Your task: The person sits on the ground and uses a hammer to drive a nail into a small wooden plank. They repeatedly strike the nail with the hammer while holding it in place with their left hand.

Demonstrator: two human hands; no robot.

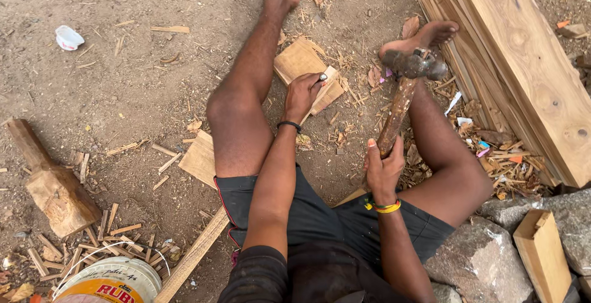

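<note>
One risk: right hand (pixel 383 169) grips the raised rusty wooden-handled hammer (pixel 406 84) at 1 o'clock, so a glancing blow could strike the left hand (pixel 301 95), whose fingers pinch the flat pale wooden block (pixel 298 61).

Light: soft, even daylight is falling on me.
Shadows: only faint ones are lying under my legs.
Focus: everything is staying sharp.
</note>
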